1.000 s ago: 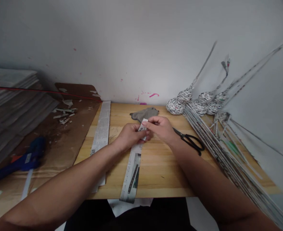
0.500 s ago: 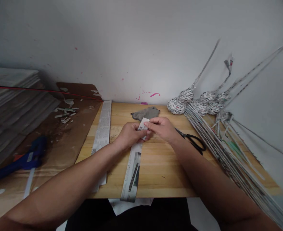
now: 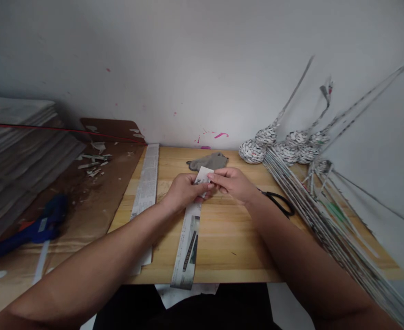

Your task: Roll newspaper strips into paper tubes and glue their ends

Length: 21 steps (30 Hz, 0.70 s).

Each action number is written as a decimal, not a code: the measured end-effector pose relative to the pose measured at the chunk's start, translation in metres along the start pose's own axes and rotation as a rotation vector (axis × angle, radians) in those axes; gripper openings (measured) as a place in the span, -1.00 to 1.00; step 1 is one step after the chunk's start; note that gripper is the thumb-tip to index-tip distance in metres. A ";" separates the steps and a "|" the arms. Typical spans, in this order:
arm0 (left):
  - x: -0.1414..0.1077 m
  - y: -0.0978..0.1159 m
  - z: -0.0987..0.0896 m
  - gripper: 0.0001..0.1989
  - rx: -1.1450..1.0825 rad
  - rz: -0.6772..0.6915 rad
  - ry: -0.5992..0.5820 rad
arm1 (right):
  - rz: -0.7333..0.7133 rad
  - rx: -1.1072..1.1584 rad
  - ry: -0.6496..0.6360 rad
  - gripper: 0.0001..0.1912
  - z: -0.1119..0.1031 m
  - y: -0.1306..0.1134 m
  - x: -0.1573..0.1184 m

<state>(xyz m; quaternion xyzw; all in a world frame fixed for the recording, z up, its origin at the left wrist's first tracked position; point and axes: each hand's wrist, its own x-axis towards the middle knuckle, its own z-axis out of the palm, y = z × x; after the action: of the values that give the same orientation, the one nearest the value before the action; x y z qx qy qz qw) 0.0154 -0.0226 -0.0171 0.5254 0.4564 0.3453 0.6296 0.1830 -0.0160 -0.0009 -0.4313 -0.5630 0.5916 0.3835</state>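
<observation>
Strip point(image 3: 188, 243) is held in both hands over the middle of the table point(image 3: 236, 238); its far end sticks up between them, and its printed length runs back toward the wearer, the tail curving over the near edge.

Left hand point(image 3: 182, 189): fingers closed, thumb pressed across the strip just below its far end. Right hand point(image 3: 234, 183): thumb and forefinger pinched on the right edge of that end; the other fingers are curled, partly hidden.

Change over the last half second: small. The far end shows broader and flatter than before, and more of the scissors point(image 3: 279, 204) is covered by the right forearm. Judgement: a slight regrip or turning of the end, with work confined to that tip; whether a crease has formed, cannot tell.

Nearby: cloth point(image 3: 209, 162) just beyond the hands; spare strips point(image 3: 147, 176) to the left, untouched.
</observation>
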 end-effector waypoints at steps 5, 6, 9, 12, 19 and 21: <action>0.000 0.000 0.001 -0.67 0.038 -0.010 -0.010 | -0.004 -0.006 -0.011 -0.62 -0.001 0.000 0.001; -0.001 0.000 0.001 -0.68 0.036 -0.010 -0.016 | -0.011 -0.008 -0.006 -0.62 -0.001 0.001 0.001; -0.001 0.000 0.001 -0.71 0.023 -0.005 -0.045 | -0.014 -0.006 0.025 -0.62 0.000 0.002 0.001; -0.001 -0.002 0.001 -0.72 0.029 0.009 -0.061 | -0.008 -0.012 0.076 -0.61 0.002 0.003 0.001; -0.001 -0.003 0.002 -0.75 0.053 0.002 -0.055 | -0.015 0.013 0.133 -0.62 0.001 0.015 0.005; -0.002 -0.003 0.003 -0.75 0.046 0.006 -0.064 | -0.003 0.040 0.125 -0.62 0.001 0.018 0.006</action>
<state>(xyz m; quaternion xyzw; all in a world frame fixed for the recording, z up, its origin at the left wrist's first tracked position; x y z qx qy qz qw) 0.0173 -0.0257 -0.0197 0.5517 0.4422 0.3199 0.6307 0.1808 -0.0120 -0.0191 -0.4589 -0.5265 0.5740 0.4274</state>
